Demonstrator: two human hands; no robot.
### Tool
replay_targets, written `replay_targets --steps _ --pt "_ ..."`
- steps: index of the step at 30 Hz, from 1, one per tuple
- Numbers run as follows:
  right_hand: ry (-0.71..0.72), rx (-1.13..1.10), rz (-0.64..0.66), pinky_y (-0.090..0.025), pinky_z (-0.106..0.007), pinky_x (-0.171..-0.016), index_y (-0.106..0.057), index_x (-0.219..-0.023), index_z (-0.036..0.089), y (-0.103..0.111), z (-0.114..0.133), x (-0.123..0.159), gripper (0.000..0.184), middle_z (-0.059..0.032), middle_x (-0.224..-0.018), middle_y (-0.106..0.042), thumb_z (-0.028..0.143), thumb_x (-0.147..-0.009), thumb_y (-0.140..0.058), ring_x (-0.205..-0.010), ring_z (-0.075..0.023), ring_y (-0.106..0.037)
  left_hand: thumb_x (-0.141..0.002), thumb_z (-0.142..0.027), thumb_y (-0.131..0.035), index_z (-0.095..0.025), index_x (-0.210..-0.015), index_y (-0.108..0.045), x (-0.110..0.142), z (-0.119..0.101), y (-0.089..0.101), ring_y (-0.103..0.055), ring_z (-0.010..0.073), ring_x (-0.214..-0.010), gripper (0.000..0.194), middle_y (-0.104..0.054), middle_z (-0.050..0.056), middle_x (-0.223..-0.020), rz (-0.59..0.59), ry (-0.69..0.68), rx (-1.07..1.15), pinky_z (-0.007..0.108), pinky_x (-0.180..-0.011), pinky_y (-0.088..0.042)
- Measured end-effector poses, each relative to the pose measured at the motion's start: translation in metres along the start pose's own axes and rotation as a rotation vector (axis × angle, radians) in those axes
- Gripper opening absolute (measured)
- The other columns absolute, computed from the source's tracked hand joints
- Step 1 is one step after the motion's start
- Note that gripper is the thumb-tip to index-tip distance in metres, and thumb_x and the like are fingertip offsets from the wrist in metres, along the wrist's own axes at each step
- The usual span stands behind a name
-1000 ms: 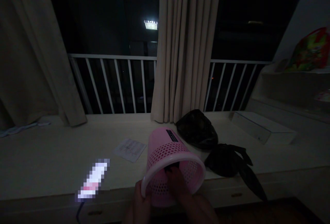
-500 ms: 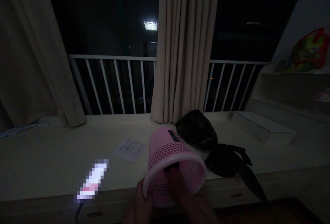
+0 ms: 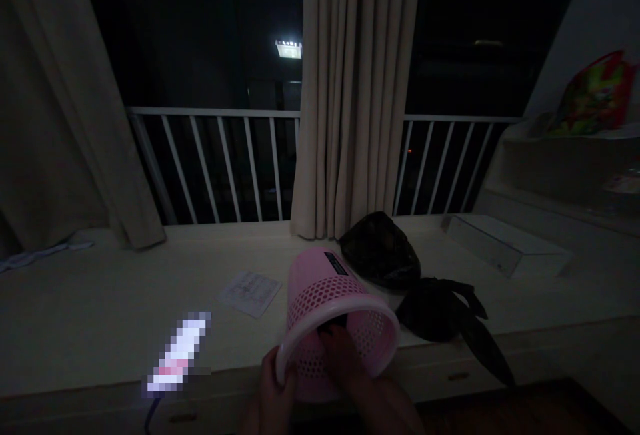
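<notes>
Our left hand (image 3: 276, 385) pinches the tipped bin (image 3: 311, 273) by its rim; a black item (image 3: 341, 320) already sits inside with our right hand (image 3: 343, 351), whose grip we cannot tell.

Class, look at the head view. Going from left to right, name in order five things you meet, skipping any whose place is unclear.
Bright pixelated object, sheet of paper, pink basket, front black bag, red-and-green bag on the shelf.
</notes>
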State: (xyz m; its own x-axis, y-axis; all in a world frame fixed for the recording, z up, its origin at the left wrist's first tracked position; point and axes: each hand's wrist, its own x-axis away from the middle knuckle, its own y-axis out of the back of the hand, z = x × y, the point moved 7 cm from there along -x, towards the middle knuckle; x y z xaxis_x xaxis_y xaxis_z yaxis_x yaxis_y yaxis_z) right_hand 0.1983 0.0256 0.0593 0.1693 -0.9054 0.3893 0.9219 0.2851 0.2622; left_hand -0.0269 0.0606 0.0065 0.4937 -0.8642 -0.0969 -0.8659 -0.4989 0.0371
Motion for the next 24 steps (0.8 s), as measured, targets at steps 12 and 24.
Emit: replay_targets --steps 12,24 --pt "-0.061 0.004 -0.113 -0.048 -0.025 -0.083 -0.047 -0.136 0.039 0.010 -0.012 -0.001 0.058 -0.0030 -0.108 -0.066 0.067 -0.089 -0.026 -0.108 -0.0172 -0.059 -0.061 -0.053 -0.066 -0.016 -0.101 -0.056 0.001 -0.006 0.003 -0.063 0.0280 -0.092 0.055 -0.066 0.010 -0.097 -0.027 0.001 0.046 0.039 -0.082 -0.052" --pt "-0.027 0.118 -0.112 -0.045 -0.020 -0.065 -0.036 -0.144 0.032 0.003 -0.051 -0.025 0.059 -0.0056 -0.109 -0.066 0.057 -0.095 -0.013 -0.092 -0.0131 -0.063 -0.063 -0.056 -0.064 -0.015 -0.103 -0.057 0.001 0.002 0.001 -0.063 0.0281 -0.093 0.057 -0.065 0.011 -0.099 -0.010 0.017 0.056 0.038 -0.082 -0.051"
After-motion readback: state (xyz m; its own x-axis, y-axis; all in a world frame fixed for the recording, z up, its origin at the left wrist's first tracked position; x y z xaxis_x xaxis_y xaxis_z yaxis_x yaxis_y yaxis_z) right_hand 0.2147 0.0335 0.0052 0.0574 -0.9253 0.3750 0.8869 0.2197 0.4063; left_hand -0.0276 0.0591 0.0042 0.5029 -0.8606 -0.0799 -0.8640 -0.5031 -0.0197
